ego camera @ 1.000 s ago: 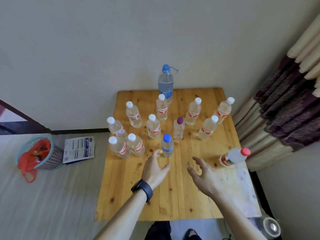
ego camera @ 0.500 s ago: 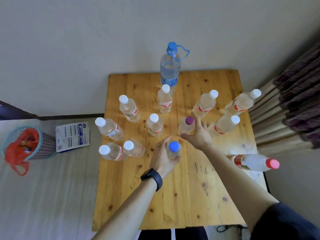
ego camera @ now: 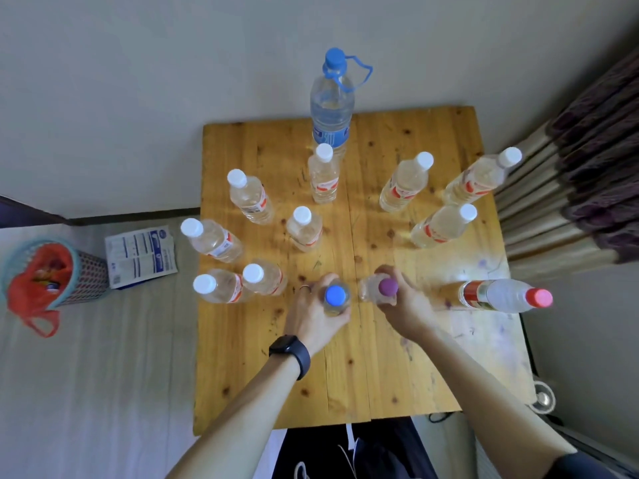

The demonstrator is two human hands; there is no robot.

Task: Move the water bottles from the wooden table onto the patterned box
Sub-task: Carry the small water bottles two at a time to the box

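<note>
Bottles stand upright across the table [ego camera: 345, 375]. The left hand [ego camera: 313, 314] curls round the blue-cap bottle [ego camera: 335, 296] just under its cap, and the right hand [ego camera: 403, 305] wraps the purple-cap bottle [ego camera: 388, 286] likewise. Both bottles are nearest the person, so taking one per hand probably halves the trips. Gripping high suits a straight lift clear of neighbours. No patterned box shows plainly.
</note>
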